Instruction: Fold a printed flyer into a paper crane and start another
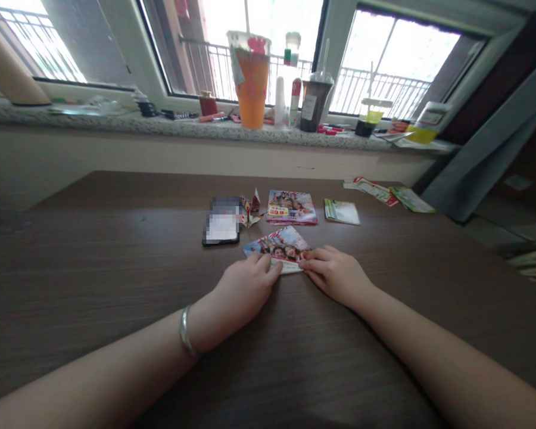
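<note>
A printed sheet of paper (282,243), folded into a roughly triangular shape with a white strip along its near edge, lies on the dark wooden table. My left hand (250,283), a silver bangle on its wrist, is closed on the paper's near left edge with the thumb on the white strip. At the right corner my right hand (335,273) pinches the same paper between thumb and fingers. Just beyond the paper is a stack of printed square sheets (292,207). A folded paper figure (251,210) stands to the left of that stack.
A smartphone (221,221) lies left of the paper figure. Right of the stack is a small pile of green-and-white paper (342,211), with loose printed strips (379,192) farther back. Cups and bottles, including a tall orange cup (252,83), line the stone windowsill (183,130).
</note>
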A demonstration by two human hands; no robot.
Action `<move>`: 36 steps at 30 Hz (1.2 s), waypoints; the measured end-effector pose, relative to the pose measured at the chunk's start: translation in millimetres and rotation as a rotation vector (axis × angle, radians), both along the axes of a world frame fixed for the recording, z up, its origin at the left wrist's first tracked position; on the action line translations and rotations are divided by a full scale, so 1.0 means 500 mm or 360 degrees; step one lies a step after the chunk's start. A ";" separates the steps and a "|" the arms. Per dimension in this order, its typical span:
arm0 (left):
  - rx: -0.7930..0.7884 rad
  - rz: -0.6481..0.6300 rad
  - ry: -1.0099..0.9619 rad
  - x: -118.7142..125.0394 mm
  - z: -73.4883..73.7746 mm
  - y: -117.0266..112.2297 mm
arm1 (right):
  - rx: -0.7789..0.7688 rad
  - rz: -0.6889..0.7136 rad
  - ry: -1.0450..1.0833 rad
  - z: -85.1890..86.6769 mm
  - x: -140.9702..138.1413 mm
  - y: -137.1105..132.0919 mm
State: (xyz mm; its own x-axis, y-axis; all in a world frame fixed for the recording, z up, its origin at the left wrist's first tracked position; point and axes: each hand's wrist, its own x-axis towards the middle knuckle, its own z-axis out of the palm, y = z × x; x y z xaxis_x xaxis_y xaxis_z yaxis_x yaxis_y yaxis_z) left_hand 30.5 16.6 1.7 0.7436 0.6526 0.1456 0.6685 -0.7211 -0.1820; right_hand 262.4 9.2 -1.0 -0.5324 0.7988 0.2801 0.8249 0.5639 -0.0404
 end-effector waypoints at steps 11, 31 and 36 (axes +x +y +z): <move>0.0003 0.0009 0.0008 0.005 0.005 -0.001 | 0.0046 0.0016 -0.0055 0.002 0.000 -0.005; -0.0010 0.0014 -0.0035 0.008 0.005 -0.003 | 0.0010 -0.0036 -0.0016 -0.007 0.006 0.000; -0.0007 -0.0004 -0.0036 0.008 0.003 -0.005 | 0.0016 -0.0025 0.0005 -0.009 0.007 0.003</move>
